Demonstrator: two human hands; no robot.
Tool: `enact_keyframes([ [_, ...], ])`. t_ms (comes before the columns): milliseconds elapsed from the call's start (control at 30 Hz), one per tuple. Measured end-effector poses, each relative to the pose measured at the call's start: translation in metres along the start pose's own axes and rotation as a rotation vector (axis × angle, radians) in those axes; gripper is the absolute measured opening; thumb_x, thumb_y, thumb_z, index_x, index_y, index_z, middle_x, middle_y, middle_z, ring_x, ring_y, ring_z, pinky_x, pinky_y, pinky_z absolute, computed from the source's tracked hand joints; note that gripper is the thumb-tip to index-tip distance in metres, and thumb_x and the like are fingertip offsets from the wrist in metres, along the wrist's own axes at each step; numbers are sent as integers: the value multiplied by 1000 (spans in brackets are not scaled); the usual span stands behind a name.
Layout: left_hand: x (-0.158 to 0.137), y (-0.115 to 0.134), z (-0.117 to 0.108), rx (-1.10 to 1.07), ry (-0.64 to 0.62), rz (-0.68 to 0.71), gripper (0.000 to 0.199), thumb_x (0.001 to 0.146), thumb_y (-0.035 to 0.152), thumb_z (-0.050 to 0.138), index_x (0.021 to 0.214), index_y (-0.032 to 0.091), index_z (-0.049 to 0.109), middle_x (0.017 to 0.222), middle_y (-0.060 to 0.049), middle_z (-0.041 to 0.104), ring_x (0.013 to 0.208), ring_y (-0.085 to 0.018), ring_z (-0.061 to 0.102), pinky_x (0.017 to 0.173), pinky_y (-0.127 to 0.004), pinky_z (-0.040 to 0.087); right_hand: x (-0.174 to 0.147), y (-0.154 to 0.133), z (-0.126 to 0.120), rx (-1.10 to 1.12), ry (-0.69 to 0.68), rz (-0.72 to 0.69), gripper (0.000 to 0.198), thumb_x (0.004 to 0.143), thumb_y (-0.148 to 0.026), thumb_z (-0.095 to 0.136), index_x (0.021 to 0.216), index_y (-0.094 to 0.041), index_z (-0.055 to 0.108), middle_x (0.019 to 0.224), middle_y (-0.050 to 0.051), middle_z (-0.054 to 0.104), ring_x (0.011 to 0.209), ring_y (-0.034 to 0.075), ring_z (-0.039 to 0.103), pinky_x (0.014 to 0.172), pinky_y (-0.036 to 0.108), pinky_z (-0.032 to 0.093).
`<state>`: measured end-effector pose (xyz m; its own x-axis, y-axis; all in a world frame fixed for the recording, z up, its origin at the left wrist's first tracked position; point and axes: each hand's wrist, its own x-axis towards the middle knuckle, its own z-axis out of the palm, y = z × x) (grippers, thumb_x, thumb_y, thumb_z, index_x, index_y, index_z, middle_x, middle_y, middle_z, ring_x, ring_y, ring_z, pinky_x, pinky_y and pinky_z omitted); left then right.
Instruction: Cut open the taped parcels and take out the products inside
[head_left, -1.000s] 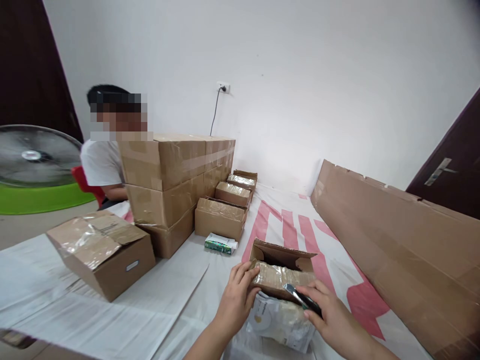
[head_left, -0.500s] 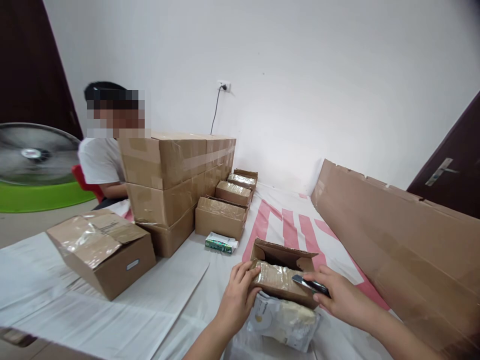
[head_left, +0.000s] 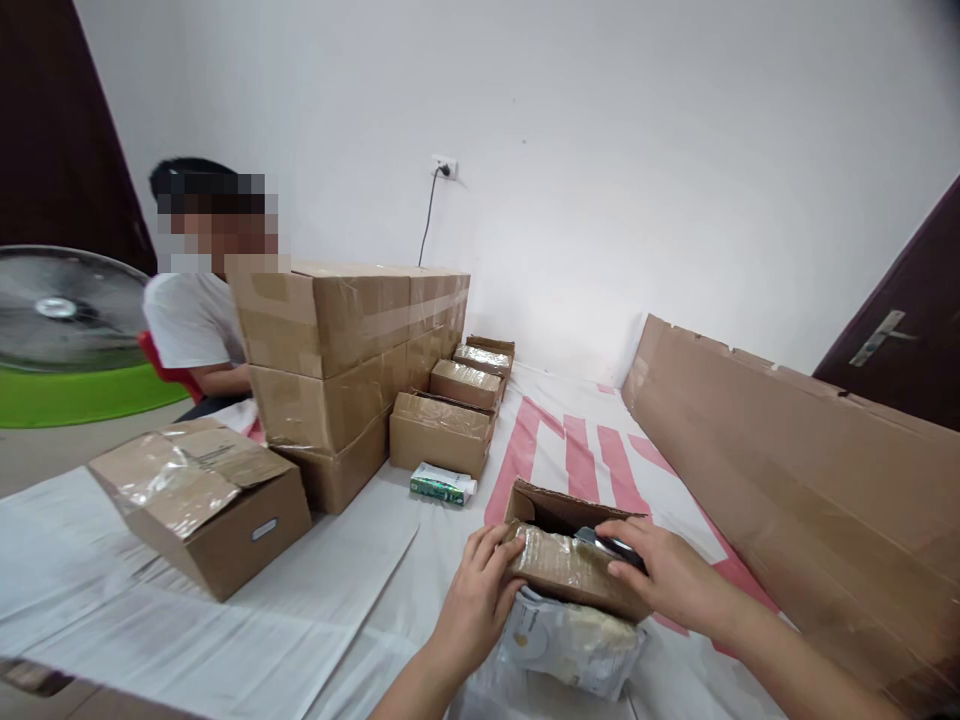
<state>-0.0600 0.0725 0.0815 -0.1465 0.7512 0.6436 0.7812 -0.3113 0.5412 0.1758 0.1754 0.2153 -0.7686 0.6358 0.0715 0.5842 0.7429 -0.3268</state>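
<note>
A small cardboard box (head_left: 577,570) with clear tape over its near flap stands at the lower right of the white and pink sheet, partly open along the far side. My left hand (head_left: 478,590) grips its near left corner, fingers on top and thumb on the front. In my right hand (head_left: 667,572) is a utility knife (head_left: 619,547), closed in the fingers, its blade tip at the far edge of the taped flap. Just in front of the box lies a clear plastic packet (head_left: 566,640) with pale contents and a printed label.
Left of the hands are a green-and-white carton (head_left: 439,486), a row of small boxes (head_left: 439,435) and stacked taped cartons (head_left: 360,320). Another carton (head_left: 255,525) sits farther left, near a seated person (head_left: 187,315) and a fan (head_left: 64,310). A cardboard sheet (head_left: 787,450) stands along the right.
My right hand with the utility knife has shifted slightly up and away, from the middle of the taped flap to its far edge. The box has turned a little; my left hand stays on it.
</note>
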Motion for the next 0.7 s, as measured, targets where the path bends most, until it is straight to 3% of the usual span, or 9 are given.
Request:
enact_keyframes([
  [200, 2, -2, 3, -21, 28, -10, 42, 84, 13, 56, 124, 27, 54, 126, -10, 57, 119, -28, 51, 96, -48, 50, -13, 18, 0, -84, -10, -30, 40, 86, -28, 51, 125, -29, 56, 123, 6, 63, 109, 24, 60, 93, 39, 48],
  [300, 2, -2, 5, -17, 36, -7, 46, 85, 13, 54, 128, 29, 50, 126, -10, 56, 119, -27, 50, 97, -47, 49, -19, 22, -2, -101, 119, -25, 42, 89, -31, 46, 131, -27, 50, 124, 8, 60, 112, 23, 59, 93, 39, 49],
  [467, 0, -1, 6, -43, 55, -3, 62, 85, 10, 53, 140, 29, 32, 128, -9, 55, 121, -25, 49, 98, -46, 48, -15, 37, -4, -107, 321, 131, 55, 87, -49, 48, 136, -24, 42, 125, 10, 52, 109, 25, 60, 88, 40, 52],
  [567, 1, -1, 4, -44, 42, -5, 63, 85, 10, 53, 141, 28, 30, 129, -10, 54, 121, -25, 49, 98, -45, 48, -9, 46, 2, -73, 324, 115, 52, 89, -47, 44, 136, -23, 44, 136, 12, 46, 117, 25, 56, 95, 40, 49],
  [700, 2, -3, 1, -24, 15, 13, 55, 85, 13, 54, 136, 27, 39, 129, -11, 56, 121, -27, 51, 99, -49, 47, -7, 43, 14, 17, 219, 75, 48, 89, -44, 47, 130, -21, 51, 130, 12, 54, 117, 25, 56, 99, 41, 46],
])
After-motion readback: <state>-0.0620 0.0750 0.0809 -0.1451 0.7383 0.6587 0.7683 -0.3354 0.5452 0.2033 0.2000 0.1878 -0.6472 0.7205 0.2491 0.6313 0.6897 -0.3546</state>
